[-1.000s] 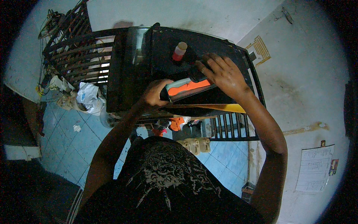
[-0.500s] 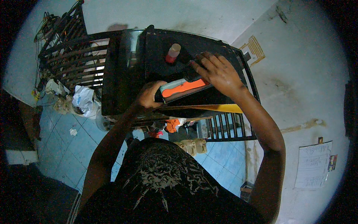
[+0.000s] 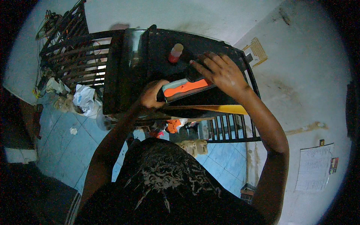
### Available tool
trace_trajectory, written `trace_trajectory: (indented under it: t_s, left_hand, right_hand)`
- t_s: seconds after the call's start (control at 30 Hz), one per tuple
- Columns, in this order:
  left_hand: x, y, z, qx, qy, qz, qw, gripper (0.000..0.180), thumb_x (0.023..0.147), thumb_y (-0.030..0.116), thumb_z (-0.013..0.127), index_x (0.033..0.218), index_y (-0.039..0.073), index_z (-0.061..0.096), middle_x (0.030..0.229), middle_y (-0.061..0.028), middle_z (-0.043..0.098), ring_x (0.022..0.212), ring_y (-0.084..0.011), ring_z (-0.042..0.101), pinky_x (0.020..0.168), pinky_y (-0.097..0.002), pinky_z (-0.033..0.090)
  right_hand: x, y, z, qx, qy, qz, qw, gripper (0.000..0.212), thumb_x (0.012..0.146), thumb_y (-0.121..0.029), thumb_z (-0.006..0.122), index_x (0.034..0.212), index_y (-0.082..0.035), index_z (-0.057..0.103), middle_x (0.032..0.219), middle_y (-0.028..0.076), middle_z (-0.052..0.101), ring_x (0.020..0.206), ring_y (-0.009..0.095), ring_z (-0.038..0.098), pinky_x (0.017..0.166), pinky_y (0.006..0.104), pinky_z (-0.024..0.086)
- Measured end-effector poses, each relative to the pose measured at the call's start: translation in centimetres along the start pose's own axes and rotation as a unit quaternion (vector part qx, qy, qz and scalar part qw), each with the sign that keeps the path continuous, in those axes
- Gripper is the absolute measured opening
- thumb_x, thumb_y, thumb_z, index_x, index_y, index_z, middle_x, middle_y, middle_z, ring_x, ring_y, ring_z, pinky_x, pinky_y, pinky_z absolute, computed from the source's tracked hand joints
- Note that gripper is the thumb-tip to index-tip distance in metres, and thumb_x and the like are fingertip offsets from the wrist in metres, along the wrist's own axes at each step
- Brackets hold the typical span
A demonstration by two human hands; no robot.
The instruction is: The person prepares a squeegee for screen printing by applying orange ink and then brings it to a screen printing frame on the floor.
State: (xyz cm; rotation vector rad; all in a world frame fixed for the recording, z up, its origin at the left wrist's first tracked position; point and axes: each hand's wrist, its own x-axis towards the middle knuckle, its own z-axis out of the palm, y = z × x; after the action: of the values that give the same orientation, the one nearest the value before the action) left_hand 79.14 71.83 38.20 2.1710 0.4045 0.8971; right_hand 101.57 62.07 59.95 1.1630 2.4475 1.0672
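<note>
My left hand (image 3: 153,94) is closed around the left end of a long block (image 3: 182,82), grey along its upper side. An orange sole-shaped piece (image 3: 186,87) with a small dark mark runs along the block. Over the block's right end my right hand (image 3: 224,73) bends, its fingers curving across a dark rounded thing (image 3: 193,74) too dim to name. Its thumb is hidden. Beyond the hands stands a small bottle (image 3: 175,53) with red contents and a pale top, on a black work surface (image 3: 159,52).
A yellow strip (image 3: 230,109) edges the work surface's near side. Dark slatted racks (image 3: 80,62) with cables stand at the left. White plastic bags (image 3: 86,99) sit beside them. Below lie an orange cloth (image 3: 173,126) and beige pieces (image 3: 195,147). A wall (image 3: 296,82) rises at right.
The whole view has shifted very slightly. A small dark mark now shows on the orange piece. Both hands keep nearly the same place at the block.
</note>
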Motion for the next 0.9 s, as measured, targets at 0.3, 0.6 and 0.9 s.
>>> trace_trajectory:
  t_s: [0.3, 0.6, 0.9]
  left_hand:
    - [-0.2, -0.6, 0.1, 0.016, 0.020, 0.029, 0.999, 0.071, 0.058, 0.007, 0.076, 0.124, 0.002, 0.048, 0.115, -0.0192, 0.057, 0.110, -0.0360, 0.055, 0.094, -0.0410, 0.043]
    - [-0.1, -0.9, 0.4, 0.013, 0.025, 0.027, 0.999, 0.074, 0.057, 0.007, 0.077, 0.125, 0.003, 0.047, 0.115, -0.0199, 0.058, 0.109, -0.0371, 0.056, 0.094, -0.0421, 0.044]
    - [-0.2, -0.9, 0.6, 0.010, 0.036, 0.020, 0.999, 0.077, 0.057, 0.012, 0.081, 0.125, 0.001, 0.046, 0.116, -0.0203, 0.058, 0.110, -0.0366, 0.056, 0.094, -0.0415, 0.044]
  right_hand:
    - [0.2, 2.2, -1.0, -0.013, -0.033, 0.004, 0.999, 0.039, 0.083, -0.020, 0.054, 0.121, -0.015, 0.056, 0.129, 0.006, 0.055, 0.121, 0.024, 0.048, 0.100, 0.0401, 0.038]
    - [0.5, 1.6, -1.7, 0.004, -0.047, 0.018, 0.999, 0.046, 0.080, -0.013, 0.055, 0.126, -0.016, 0.055, 0.128, 0.005, 0.054, 0.121, 0.023, 0.048, 0.102, 0.0389, 0.037]
    - [1.5, 0.6, -2.5, 0.000, -0.027, -0.015, 1.000, 0.044, 0.079, -0.014, 0.055, 0.123, -0.016, 0.058, 0.126, 0.005, 0.055, 0.121, 0.022, 0.048, 0.102, 0.0392, 0.038]
